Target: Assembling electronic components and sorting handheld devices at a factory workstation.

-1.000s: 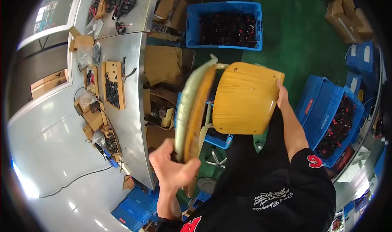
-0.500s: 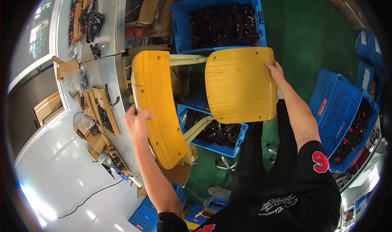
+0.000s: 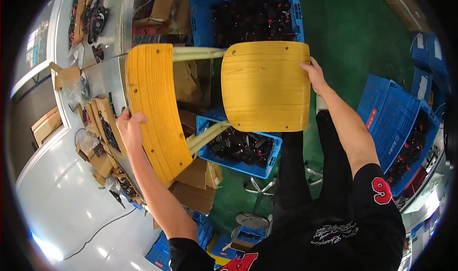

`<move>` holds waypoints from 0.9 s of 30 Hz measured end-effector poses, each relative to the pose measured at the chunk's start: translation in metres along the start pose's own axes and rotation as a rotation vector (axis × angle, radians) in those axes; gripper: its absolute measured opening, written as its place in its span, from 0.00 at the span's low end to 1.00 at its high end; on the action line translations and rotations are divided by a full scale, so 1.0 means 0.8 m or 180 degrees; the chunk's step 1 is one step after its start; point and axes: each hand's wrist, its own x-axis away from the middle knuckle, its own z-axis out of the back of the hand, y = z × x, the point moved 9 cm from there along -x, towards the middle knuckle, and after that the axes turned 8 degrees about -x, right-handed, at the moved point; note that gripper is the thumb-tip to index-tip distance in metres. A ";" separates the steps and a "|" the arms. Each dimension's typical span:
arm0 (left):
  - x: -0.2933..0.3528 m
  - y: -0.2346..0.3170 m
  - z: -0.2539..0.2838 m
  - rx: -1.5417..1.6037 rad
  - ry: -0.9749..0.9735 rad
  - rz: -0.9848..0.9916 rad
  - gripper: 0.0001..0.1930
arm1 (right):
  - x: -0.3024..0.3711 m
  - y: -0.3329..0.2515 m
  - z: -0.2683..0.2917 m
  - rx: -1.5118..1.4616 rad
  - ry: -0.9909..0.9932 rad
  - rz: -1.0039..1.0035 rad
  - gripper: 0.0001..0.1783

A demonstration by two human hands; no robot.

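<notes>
A chair (image 3: 267, 87) with a yellow wooden seat and backrest hangs in front of me, lifted above the crates. Pale tubes join its two wooden panels. My left hand (image 3: 130, 127) grips the outer edge of the curved backrest (image 3: 155, 104), thumb over the face and fingers hidden behind. At the far edge of the squarish seat, my right hand (image 3: 316, 75) holds on with its thumb on top; its other fingers are mostly out of sight underneath. The chair's legs are largely hidden.
Blue crates of small black parts stand beyond the chair (image 3: 298, 13), below it (image 3: 272, 161) and at the right (image 3: 396, 123). Along the left runs a metal workbench (image 3: 102, 75) with cardboard boxes. A round stool (image 3: 253, 221) stands near my legs on the green floor.
The chair has shifted left and slightly toward the top of the view, with both hands keeping their grip. The backrest and seat appear a little farther apart.
</notes>
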 end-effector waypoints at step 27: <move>-0.029 -0.190 -0.022 -0.1603 0.1007 0.0562 0.25 | 0.231 -0.031 0.174 0.3204 0.0433 0.1039 0.16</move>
